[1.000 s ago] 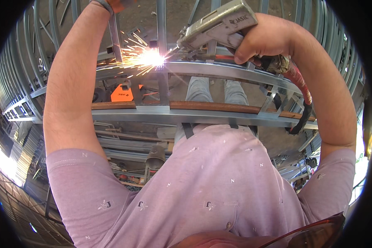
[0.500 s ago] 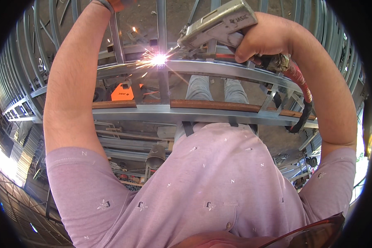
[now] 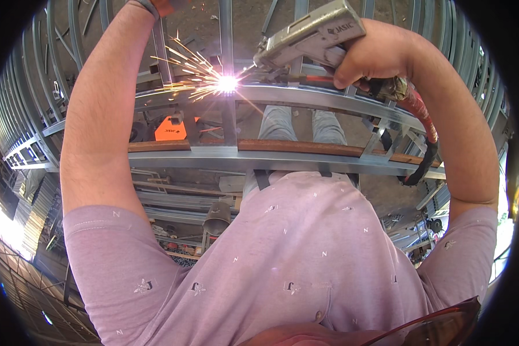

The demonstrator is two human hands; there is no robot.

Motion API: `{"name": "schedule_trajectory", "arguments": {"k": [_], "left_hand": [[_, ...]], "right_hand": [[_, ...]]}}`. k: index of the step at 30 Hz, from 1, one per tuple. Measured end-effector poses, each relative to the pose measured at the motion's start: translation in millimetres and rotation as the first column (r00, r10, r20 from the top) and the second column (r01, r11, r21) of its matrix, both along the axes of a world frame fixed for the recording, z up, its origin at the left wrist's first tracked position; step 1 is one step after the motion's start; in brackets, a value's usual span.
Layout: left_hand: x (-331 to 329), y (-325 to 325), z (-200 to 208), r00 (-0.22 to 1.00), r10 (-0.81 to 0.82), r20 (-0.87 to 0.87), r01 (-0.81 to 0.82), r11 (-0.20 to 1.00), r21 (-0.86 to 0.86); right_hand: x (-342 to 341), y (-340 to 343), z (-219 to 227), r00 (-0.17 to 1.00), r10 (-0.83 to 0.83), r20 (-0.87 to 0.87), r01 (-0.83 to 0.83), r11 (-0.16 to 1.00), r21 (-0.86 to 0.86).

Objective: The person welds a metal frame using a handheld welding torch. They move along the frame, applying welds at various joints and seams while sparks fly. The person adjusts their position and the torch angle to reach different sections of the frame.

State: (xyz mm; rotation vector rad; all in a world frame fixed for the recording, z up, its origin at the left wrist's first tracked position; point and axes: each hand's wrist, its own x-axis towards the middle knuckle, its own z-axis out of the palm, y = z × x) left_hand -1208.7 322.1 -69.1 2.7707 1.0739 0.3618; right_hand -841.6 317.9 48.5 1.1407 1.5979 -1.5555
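the right hand [image 3: 380, 55] sat in the upper right of the frame, its fingers wrapped tight around the grip of a grey welding gun [image 3: 308, 37]. the gun's body pointed left and slightly down, and its thin tip ended just beside a bright white arc [image 3: 228, 85] near the upper centre. the arc lay on the top edge of a silver metal rail [image 3: 305, 95] that curved across the upper part of the frame, right where an upright bar [image 3: 226, 34] met it. orange sparks [image 3: 181, 66] fanned out to the left of the arc. a red hose [image 3: 418, 109] ran from the gun's handle down the right side and turned into a black cable [image 3: 424, 164].

the left hand [image 3: 158, 6] was at the very top edge, left of centre, mostly cut off (whether it was open or closed i could not tell); it was next to a slanted grey bar [image 3: 161, 49]. a second, lower rail [image 3: 282, 158] with a rusty strip along its top crossed the middle. an orange machine [image 3: 173, 130] showed between the rails, left of centre. the pink shirt [image 3: 282, 254] filled the lower half.
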Motion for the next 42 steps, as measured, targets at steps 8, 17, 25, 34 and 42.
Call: {"name": "schedule_trajectory", "arguments": {"k": [8, 17, 25, 34, 42], "left_hand": [[-3, -3, 3, 1.0, 0.004, -0.009, -0.004, 1.0, 0.0], [0, 2, 7, 1.0, 0.006, -0.026, -0.006, 1.0, 0.004], [5, -1, 7, 0.999, 0.013, -0.048, -0.014, 1.0, -0.021], [7, 0, 16, 0.994, 0.013, -0.111, -0.016, 0.999, -0.028], [3, -2, 12, 1.0, 0.019, 0.005, -0.019, 0.999, -0.046]], "right_hand": [[-3, 2, 7, 0.999, 0.01, 0.036, -0.011, 1.0, 0.011], [8, 4, 1, 0.999, 0.036, -0.019, -0.036, 0.999, 0.021], [21, 5, 18, 0.993, 0.072, -0.094, -0.057, 0.987, 0.15], [21, 38, 84, 0.989, -0.096, -0.115, 0.075, 0.981, -0.181], [-26, 35, 127, 0.989, -0.078, -0.128, 0.042, 0.965, -0.259]]}}
